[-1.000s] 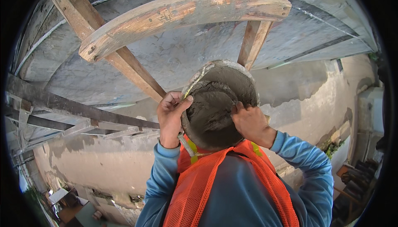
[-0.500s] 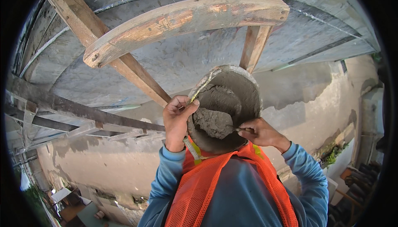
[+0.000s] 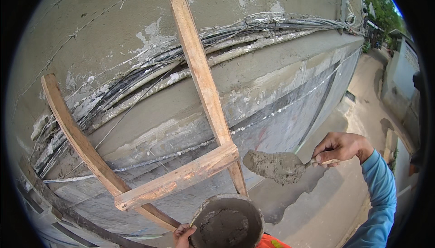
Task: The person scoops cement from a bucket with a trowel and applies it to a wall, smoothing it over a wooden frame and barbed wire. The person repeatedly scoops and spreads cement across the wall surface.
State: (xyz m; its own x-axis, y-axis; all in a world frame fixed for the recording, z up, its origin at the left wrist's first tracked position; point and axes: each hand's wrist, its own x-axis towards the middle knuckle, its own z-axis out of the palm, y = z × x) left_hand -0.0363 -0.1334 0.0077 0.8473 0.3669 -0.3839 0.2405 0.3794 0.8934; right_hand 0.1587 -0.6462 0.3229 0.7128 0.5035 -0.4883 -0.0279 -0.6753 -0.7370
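In my right hand (image 3: pixel 337 150) is a trowel handle, held at the right; its blade is heaped with wet grey mortar (image 3: pixel 274 166) and is in the air, above and right of the bucket. My left hand (image 3: pixel 183 235) grips the left rim of a round bucket (image 3: pixel 247 205) at the bottom centre, with more grey mortar (image 3: pixel 226 225) inside. A wooden ladder-like frame of straight and curved beams (image 3: pixel 198 66) rises just beyond the bucket, with a crosspiece (image 3: pixel 172 180) above my left hand.
A grey plastered wall (image 3: pixel 136 17) fills the upper view, crossed by bundled cables and pipes (image 3: pixel 267 39) and strands of barbed wire. A dark metal rail (image 3: pixel 90 227) runs at the lower left. A paved lane (image 3: pixel 376 71) lies far below at the right, with trees and low structures.
My view has swung up toward the wall. My right hand has lifted the mortar-laden trowel out of the bucket and moved right; the bucket, still in my left hand, sits lower in view.
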